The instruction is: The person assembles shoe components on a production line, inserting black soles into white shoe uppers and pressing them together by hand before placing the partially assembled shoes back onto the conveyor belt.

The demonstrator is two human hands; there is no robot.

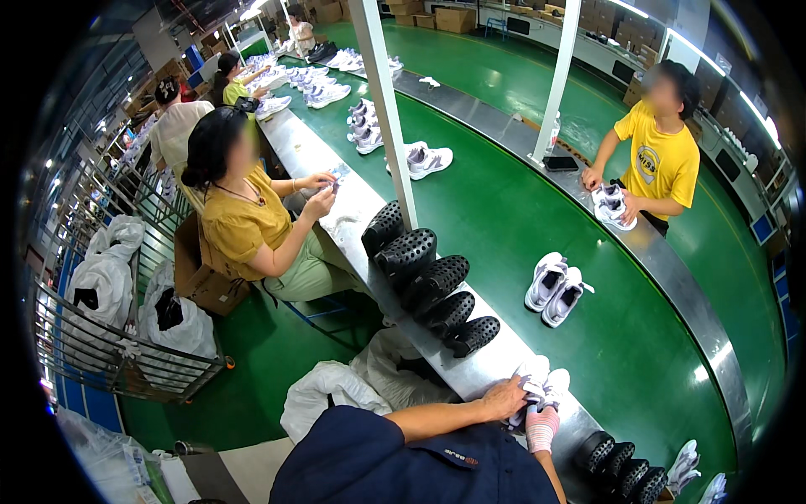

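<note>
A pair of white sneakers [555, 388] sits at the near edge of the metal ledge, right in front of me. My left hand [505, 398], bare, is closed on the left sneaker [532, 370], its fingertips partly hidden at the shoe's opening. My right hand [543, 427], in a pink-and-white striped glove, grips the pair from the near side, low by the heels. Black perforated shoe forms [447, 312] stand in a row along the ledge to the left. More such black forms [621, 464] lie to the right of my hands.
A green conveyor belt [495, 218] runs beyond the ledge, carrying another pair of sneakers [557, 290]. Across it, a person in yellow [659, 160] handles a shoe. Another person [252, 193] sits to my left. White posts [386, 109] rise from the line. White sacks [332, 395] lie below.
</note>
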